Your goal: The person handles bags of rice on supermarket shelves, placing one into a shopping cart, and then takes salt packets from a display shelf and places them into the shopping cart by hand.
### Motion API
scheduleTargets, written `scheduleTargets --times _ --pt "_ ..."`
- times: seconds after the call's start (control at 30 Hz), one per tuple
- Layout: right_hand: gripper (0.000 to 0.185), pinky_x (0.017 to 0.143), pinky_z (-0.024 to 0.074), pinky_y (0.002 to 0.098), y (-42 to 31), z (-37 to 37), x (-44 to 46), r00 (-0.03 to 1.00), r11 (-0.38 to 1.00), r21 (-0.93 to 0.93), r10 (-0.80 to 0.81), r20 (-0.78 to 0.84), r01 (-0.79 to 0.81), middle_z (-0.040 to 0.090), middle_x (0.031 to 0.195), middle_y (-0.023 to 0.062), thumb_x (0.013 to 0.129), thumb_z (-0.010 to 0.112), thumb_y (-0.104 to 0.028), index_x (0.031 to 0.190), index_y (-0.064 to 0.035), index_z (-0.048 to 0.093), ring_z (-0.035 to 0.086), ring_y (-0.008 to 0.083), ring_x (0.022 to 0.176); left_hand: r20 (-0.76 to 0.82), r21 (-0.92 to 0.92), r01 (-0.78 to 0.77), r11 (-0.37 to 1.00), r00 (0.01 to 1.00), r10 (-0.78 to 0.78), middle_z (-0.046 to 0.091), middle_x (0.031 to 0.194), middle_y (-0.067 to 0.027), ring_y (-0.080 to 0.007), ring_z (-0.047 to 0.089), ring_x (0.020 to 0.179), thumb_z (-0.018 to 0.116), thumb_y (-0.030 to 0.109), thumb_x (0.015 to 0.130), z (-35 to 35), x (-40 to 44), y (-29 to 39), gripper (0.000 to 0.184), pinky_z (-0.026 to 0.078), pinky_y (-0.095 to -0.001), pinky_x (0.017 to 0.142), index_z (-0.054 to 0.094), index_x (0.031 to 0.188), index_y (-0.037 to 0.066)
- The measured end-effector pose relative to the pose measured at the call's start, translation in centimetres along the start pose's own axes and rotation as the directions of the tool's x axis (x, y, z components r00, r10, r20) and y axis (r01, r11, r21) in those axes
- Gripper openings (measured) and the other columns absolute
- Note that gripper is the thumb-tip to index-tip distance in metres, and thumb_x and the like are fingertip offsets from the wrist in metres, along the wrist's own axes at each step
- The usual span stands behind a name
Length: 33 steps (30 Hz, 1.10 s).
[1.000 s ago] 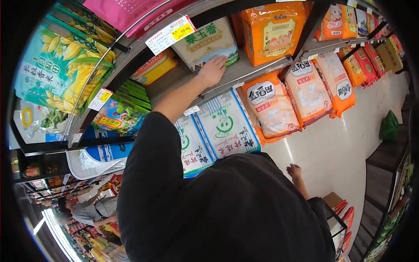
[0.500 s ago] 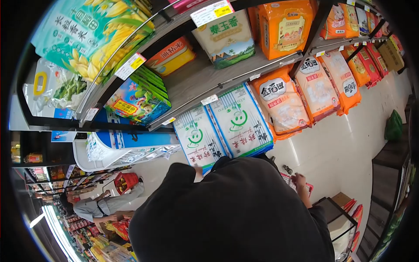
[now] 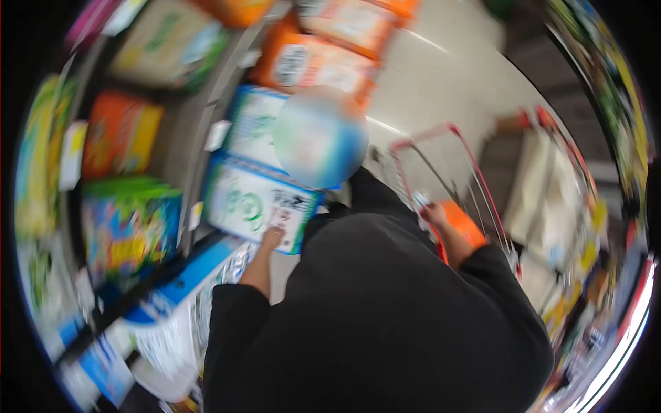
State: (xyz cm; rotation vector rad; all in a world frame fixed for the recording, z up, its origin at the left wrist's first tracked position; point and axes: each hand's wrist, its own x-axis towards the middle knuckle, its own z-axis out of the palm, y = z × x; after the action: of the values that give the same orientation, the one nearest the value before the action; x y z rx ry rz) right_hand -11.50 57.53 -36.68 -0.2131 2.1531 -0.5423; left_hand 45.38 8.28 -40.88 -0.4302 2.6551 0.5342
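My left hand (image 3: 273,237) is on the near end of a white and blue rice bag (image 3: 253,201) with a green smiling face on it. Its fingers look curled onto the bag's end, though motion blurs them. A second white and blue bag (image 3: 256,127) lies beyond it, partly covered by a blurred round patch. On the right, my right hand (image 3: 434,213) is closed at the near side of a red-rimmed wire shopping cart (image 3: 475,162). Something small and pale shows by its fingertips. An orange item (image 3: 463,224) sits beside that wrist, inside the cart.
Orange rice bags (image 3: 320,65) lie past the white ones. Shelving with packaged rice (image 3: 131,224) runs along the left, edged with price tags. A white bin (image 3: 165,354) stands at lower left. Behind the cart are pale sacks (image 3: 544,189) and another display. Pale floor (image 3: 441,76) stretches ahead.
The view has swung round to the right and is blurred. More of the cart and both forearms now show. My left hand has come out from behind the body onto the rice bag.
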Motion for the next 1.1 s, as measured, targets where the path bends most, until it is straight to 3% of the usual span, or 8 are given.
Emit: scheduleTargets --times 0.07,0.13,0.37,0.43,0.5,0.57,0.9,1.1 --pt "0.025 0.060 0.0572 0.0343 1.3 -0.3 -8.6 0.975 0.977 0.147 0.175 -0.134 -0.156 0.076 0.082 0.0102 0.099 0.064 -0.021 0.100 0.0017 0.074 0.073 0.0190 0.068 0.189 -0.824 0.374 0.425 0.890 -0.416 0.076 0.086 -0.0149 -0.0224 0.072 0.064 0.067 0.032 0.097 -6.5 2.0 2.1 0.032 0.058 -0.0376 0.062 0.073 0.100 0.001" --pt "0.024 0.058 0.0564 0.0342 4.9 -1.1 -13.2 0.924 0.903 0.343 0.335 -0.182 -0.260 0.076 0.081 0.0100 0.099 0.063 -0.020 0.098 0.0014 0.074 0.072 0.0184 0.066 0.141 -0.709 0.402 0.579 0.886 -0.442 0.077 0.099 -0.0124 -0.0210 0.075 0.087 0.064 0.027 0.100 -12.5 3.9 4.6 0.032 0.057 -0.0351 0.074 0.070 0.111 -0.003" --pt "0.023 0.065 0.0590 0.0387 13.7 -0.2 -19.1 0.798 0.774 0.523 0.543 -0.261 -0.356 0.077 0.088 0.0162 0.095 0.065 -0.019 0.101 0.0008 0.075 0.075 0.0251 0.073 0.269 -0.619 0.450 0.644 0.892 -0.364 0.078 0.089 -0.0128 -0.0190 0.075 0.082 0.068 0.030 0.097 -12.9 4.4 8.0 0.036 0.056 -0.0330 0.074 0.074 0.110 -0.003" --pt "0.025 0.079 0.0599 0.0466 13.8 -0.6 -19.9 0.643 0.913 0.155 0.378 -0.666 -0.377 0.077 0.095 0.0203 0.092 0.065 -0.015 0.109 -0.0006 0.074 0.075 0.0366 0.086 0.299 -0.463 0.465 0.754 0.883 -0.361 0.078 0.090 -0.0131 -0.0193 0.074 0.080 0.068 0.029 0.096 -14.7 3.1 11.6 0.036 0.057 -0.0336 0.074 0.073 0.112 -0.003" --pt "0.032 0.094 0.0556 0.0503 13.3 -3.3 -21.8 0.663 0.881 0.226 0.463 -0.588 -0.415 0.074 0.108 0.0216 0.089 0.065 -0.014 0.118 -0.0032 0.072 0.070 0.0436 0.103 0.400 -0.418 0.490 0.765 0.855 -0.330 0.078 0.092 -0.0128 -0.0195 0.074 0.080 0.069 0.027 0.095 -15.9 1.9 14.5 0.034 0.057 -0.0342 0.076 0.074 0.111 -0.003" --pt "0.032 0.096 0.0550 0.0495 14.8 -4.9 -22.8 0.736 0.925 -0.190 0.125 -0.666 -0.330 0.069 0.117 0.0197 0.089 0.066 -0.016 0.118 -0.0041 0.071 0.067 0.0409 0.111 0.408 -0.368 0.523 0.769 0.834 -0.372 0.077 0.092 -0.0122 -0.0192 0.074 0.081 0.069 0.026 0.094 -14.6 1.0 15.5 0.033 0.057 -0.0346 0.077 0.075 0.110 -0.002" --pt "0.055 0.112 0.0399 0.0497 21.6 -13.5 -19.3 0.992 0.614 -0.783 0.002 0.126 0.098 0.075 0.113 0.0141 0.099 0.058 -0.057 0.105 -0.0055 0.078 0.065 0.0315 0.120 0.276 -0.442 0.377 0.814 0.920 -0.277 0.078 0.100 -0.0160 -0.0240 0.075 0.091 0.068 0.028 0.099 -17.8 1.9 27.7 0.036 0.057 -0.0355 0.084 0.071 0.119 -0.001" --pt "0.068 0.099 0.0512 0.0496 20.0 -14.2 -15.7 0.988 0.654 -0.745 -0.021 0.151 0.128 0.077 0.103 0.0182 0.101 0.051 -0.065 0.100 -0.0033 0.079 0.072 0.0355 0.105 0.260 -0.452 0.424 0.785 0.904 -0.339 0.078 0.100 -0.0169 -0.0241 0.076 0.093 0.070 0.029 0.099 -15.1 -1.4 29.1 0.036 0.057 -0.0354 0.084 0.072 0.118 -0.001"
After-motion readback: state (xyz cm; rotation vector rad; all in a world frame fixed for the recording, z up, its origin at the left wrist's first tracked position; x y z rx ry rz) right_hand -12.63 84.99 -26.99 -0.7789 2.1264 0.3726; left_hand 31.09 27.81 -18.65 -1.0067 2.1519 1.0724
